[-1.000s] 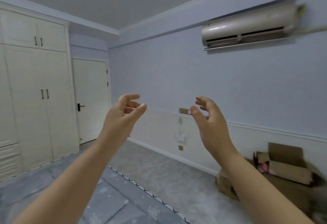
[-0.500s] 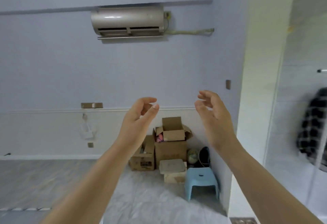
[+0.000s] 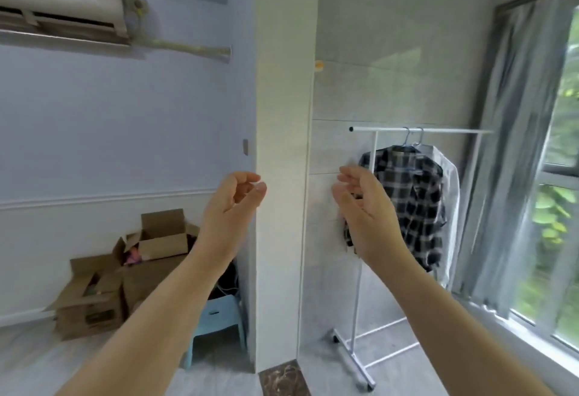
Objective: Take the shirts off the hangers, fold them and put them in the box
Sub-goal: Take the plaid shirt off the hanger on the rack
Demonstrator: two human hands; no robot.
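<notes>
A black-and-white plaid shirt (image 3: 416, 204) hangs on a hanger (image 3: 406, 142) from a white clothes rack (image 3: 419, 130) at the right. Behind it hangs a white shirt (image 3: 451, 195) on a second hanger. My left hand (image 3: 233, 207) is raised in front of a white pillar, fingers curled apart, empty. My right hand (image 3: 365, 211) is raised at the same height, fingers apart, empty, and overlaps the plaid shirt's left sleeve from the camera's side without holding it. Open cardboard boxes (image 3: 156, 239) stand on the floor at the lower left.
A white pillar (image 3: 282, 113) divides the room between my hands. A light blue stool (image 3: 219, 323) stands beside the boxes. An air conditioner (image 3: 62, 10) hangs high on the left wall. A grey curtain (image 3: 513, 145) and a window (image 3: 560, 207) fill the right side.
The view has swung right: the wardrobe and door left the frame, and the pillar, rack, shirts and window came in. Both hands stay raised and empty in the same pose.
</notes>
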